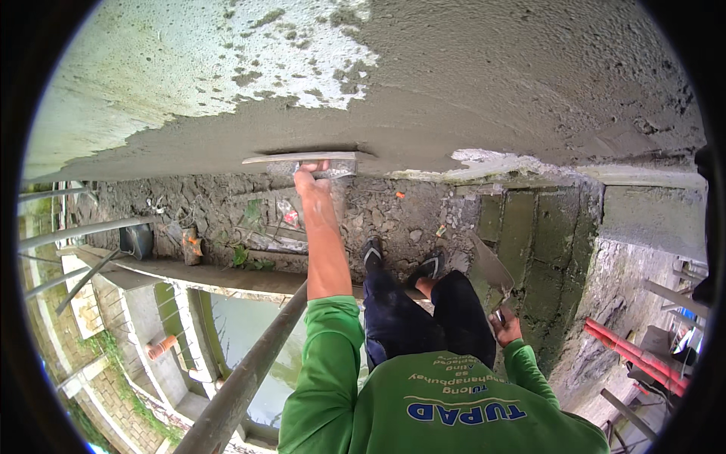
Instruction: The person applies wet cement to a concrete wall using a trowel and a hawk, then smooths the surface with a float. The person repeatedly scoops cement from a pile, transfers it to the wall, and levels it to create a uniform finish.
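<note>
My left hand (314, 180) is closed around the handle of a plastering float (265, 158), its arm stretched forward. The float's long, thin face lies along the lower part of the wall, on wet grey plaster (484, 91). Farther up at the left, a whitish wall patch (249, 45) shows through with a ragged edge and splashes of mortar. Low at my right side, my right hand (507, 325) grips a pointed trowel (491, 266). Its blade points away from me, over the ground and apart from the wall; its handle is mostly hidden by my fingers.
My sandalled feet (370, 253) stand on rubble-strewn soil (378, 216). A metal pole (249, 371) slants up close by my left arm. Farther left are a black container (136, 240) and a drop to greenish water (246, 340). Mossy blockwork (529, 242) and red pipes (635, 354) lie rightward.
</note>
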Tool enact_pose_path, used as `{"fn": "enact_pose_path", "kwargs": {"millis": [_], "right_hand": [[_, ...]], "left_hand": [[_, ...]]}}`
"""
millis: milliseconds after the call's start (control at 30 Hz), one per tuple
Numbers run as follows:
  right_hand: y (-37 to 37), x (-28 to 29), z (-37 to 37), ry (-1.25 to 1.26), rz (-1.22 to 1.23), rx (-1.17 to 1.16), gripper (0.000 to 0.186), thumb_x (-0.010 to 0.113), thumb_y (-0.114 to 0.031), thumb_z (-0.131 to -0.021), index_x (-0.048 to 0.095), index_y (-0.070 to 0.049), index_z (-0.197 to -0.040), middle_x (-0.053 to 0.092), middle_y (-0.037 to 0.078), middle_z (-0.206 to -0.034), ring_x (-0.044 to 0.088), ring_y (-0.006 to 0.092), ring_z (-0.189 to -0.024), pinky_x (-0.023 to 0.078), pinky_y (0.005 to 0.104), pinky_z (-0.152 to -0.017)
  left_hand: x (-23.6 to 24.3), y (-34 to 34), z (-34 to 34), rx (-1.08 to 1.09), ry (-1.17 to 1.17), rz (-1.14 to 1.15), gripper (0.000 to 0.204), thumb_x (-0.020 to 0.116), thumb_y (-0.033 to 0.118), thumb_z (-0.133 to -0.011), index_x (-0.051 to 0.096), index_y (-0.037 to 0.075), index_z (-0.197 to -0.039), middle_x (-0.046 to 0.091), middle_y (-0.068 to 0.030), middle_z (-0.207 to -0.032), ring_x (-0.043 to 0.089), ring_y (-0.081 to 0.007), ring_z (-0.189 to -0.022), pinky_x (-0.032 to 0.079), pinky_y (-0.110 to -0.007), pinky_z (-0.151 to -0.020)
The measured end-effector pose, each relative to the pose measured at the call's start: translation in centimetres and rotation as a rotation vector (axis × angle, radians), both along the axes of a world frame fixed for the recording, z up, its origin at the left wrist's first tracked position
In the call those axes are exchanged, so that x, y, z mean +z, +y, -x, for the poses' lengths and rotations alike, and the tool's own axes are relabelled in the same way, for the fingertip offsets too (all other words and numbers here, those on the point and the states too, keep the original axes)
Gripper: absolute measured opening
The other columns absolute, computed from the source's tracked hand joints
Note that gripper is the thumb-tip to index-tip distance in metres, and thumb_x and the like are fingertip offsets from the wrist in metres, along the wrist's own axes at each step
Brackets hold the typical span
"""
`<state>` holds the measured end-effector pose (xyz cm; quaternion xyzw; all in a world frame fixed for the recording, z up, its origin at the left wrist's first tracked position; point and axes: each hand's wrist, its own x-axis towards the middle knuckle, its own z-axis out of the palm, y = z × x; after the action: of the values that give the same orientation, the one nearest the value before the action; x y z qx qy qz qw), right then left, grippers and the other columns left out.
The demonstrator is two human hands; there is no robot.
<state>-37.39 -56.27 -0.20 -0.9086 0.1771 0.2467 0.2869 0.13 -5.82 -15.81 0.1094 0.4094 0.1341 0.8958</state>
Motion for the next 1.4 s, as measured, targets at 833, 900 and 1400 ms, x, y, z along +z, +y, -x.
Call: {"fn": "enact_pose_path", "kwargs": {"millis": [833,900,1400], "right_hand": [[3.5,-11.4,16.1,0.214,0.277,-0.762,0.052,0.077,-0.028,-0.073,0.063,0.003,-0.112,0.066,0.026,-0.105,0.064,0.0394,-0.102,0.051,0.0453,-0.087],[5.6,-8.7,18.3,0.168,0.220,-0.856,0.048,0.075,-0.023,-0.074,0.061,0.004,-0.112,0.066,0.026,-0.106,0.064,0.0391,-0.102,0.051,0.0453,-0.087],[3.0,15.7,21.1,-0.934,-0.292,-1.705,0.017,0.064,-0.014,-0.087,0.050,-0.005,-0.088,0.052,0.004,-0.064,0.050,0.0138,-0.044,0.041,0.0292,-0.040]], "left_hand": [[8.5,-14.9,19.1,-0.725,0.181,-0.014,0.025,0.055,-0.006,-0.077,0.059,0.005,-0.099,0.062,-0.0100,-0.100,0.062,-0.0268,-0.088,0.054,-0.040,-0.080],[9.5,-17.7,18.9,-0.846,0.203,-0.021,0.024,0.056,-0.005,-0.078,0.060,0.006,-0.098,0.062,-0.0092,-0.099,0.062,-0.0263,-0.087,0.054,-0.040,-0.080],[10.3,-28.1,15.7,-1.313,0.307,-0.163,0.019,0.050,0.002,-0.079,0.057,0.005,-0.097,0.064,-0.0124,-0.100,0.065,-0.0305,-0.093,0.054,-0.045,-0.080]]}}
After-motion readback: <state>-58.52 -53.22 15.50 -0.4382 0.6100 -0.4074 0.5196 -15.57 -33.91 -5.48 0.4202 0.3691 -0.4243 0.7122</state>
